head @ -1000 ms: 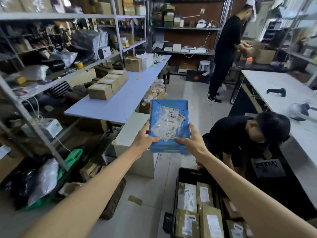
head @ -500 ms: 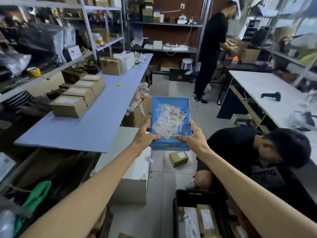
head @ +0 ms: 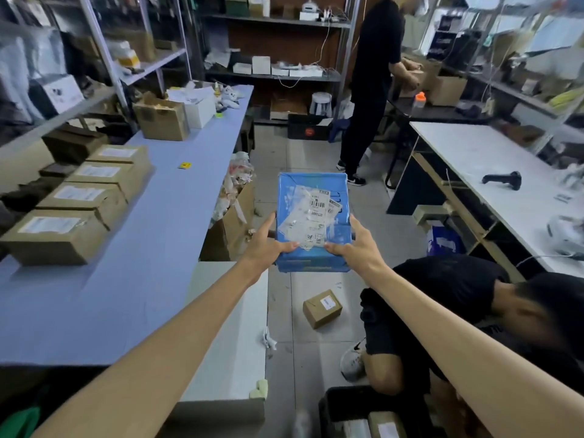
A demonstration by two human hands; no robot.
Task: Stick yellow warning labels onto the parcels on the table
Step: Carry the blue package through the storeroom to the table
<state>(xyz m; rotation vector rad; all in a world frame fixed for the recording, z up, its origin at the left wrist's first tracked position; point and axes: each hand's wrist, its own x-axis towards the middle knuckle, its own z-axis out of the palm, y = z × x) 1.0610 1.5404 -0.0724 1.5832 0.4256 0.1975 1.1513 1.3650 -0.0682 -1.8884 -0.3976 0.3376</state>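
Storeroom interior, catalogued by fixture.

Floor (head: pixel 284 159): pale grey tiles, scuffed, with scraps of paper lying on it.

Left: long lilac-blue surface (head: pixel 151 248) running away from the camera; metal shelving (head: pixel 104 52) stands behind it, crowded with bags and cartons.

Far wall: reddish-brown panel (head: pixel 284 42) behind a steel shelf unit (head: pixel 271 75) with white boxes and loose cables; a small white stool (head: pixel 320 102) stands on the floor below it.

Right: white surface (head: pixel 493 165) on a wooden frame, a black handheld scanner (head: pixel 502 179) lying on it; more racking (head: pixel 521 58) behind, brightly lit.

Aisle: open cardboard bin (head: pixel 234 216) heaped with waste paper, just beside the lilac surface's edge.
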